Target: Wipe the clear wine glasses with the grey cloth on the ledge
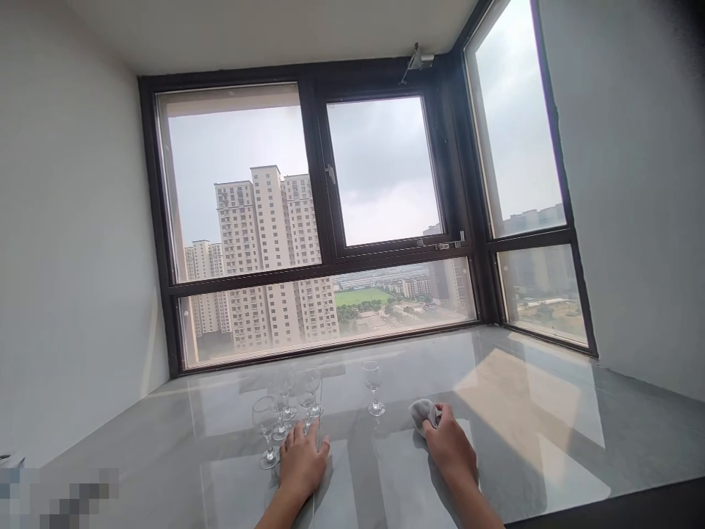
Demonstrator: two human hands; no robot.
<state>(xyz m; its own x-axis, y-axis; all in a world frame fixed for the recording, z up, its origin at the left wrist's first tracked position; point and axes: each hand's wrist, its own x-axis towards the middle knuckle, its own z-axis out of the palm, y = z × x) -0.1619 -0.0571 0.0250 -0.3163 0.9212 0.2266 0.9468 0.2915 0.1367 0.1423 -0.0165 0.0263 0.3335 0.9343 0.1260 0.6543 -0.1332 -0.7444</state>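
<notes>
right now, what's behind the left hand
Just beyond the left hand, several clear stemmed glasses stand close together. The fingers seem to cover the foot of one, so whether they touch it cannot be seen.

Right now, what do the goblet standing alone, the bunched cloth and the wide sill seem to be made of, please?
Goblet: probably glass; clear and glossy, with a see-through bowl, though plastic could look similar.
Bunched cloth: seemingly soft fabric; matt, pale grey, crumpled; the fibre cannot be told.
Wide sill: perhaps polished stone or tile; grey, glossy, with clear reflections.
</notes>
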